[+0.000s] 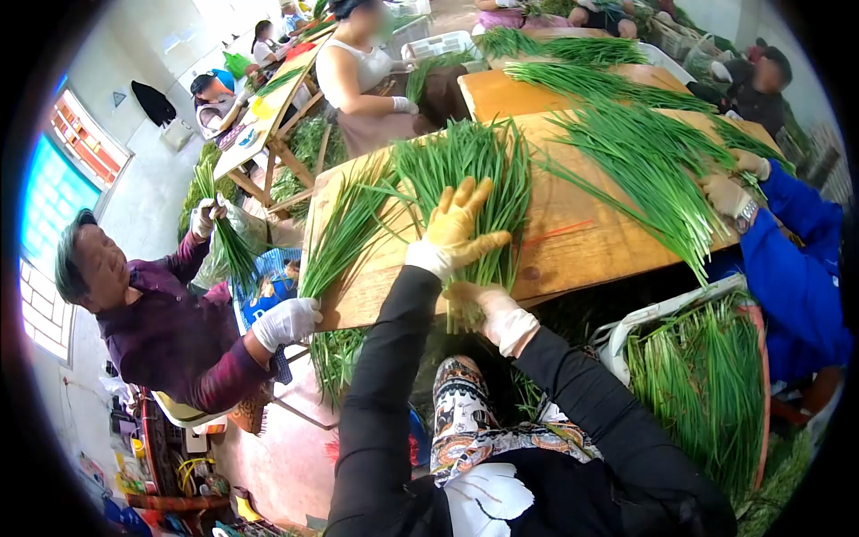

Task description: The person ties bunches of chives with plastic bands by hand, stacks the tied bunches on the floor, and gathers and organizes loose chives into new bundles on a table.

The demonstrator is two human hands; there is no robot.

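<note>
My left hand (461, 228), in a yellow-stained glove, lies with its fingers spread on top of a bundle of long green stalks (474, 161) on the wooden table (564, 246). Below it, at the table's front edge, my right hand (488, 309), gloved too, is wrapped round the lower ends of the same bundle. The leafy tips fan out away from me. A smaller pile of stalks (349, 224) lies just left of the bundle. Thin red strips (559, 233) lie on the wood to its right.
At the left, a person in a dark purple shirt holds stalks (234, 242). A person in blue sleeves handles a large pile (644, 170) at the right. A crate of stalks (702, 385) stands below on the right. More people sit behind.
</note>
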